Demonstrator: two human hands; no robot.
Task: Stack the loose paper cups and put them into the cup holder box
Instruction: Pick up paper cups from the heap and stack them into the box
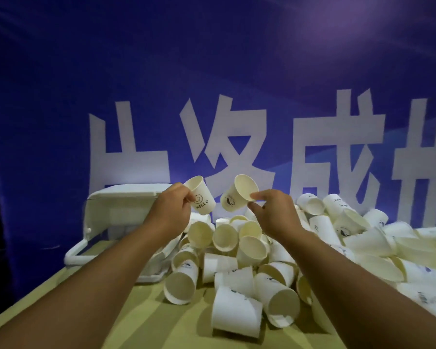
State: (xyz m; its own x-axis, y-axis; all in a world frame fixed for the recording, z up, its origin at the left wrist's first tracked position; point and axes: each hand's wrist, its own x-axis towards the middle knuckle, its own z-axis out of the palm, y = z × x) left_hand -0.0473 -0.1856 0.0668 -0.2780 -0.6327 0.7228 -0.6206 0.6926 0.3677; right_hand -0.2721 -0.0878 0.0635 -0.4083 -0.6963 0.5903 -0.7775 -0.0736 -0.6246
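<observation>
Left hand (171, 206): I pinch the HELLO cup (201, 199), just right of the box (116, 210).
Right hand (272, 210): pinches the second cup (238, 193) by its rim.
Handling: I judge them light and crushable; grip rims gently.

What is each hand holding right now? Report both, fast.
Left hand: grips the HELLO cup, lifted.
Right hand: pinches the rim of a second cup, lifted and tilted.
</observation>
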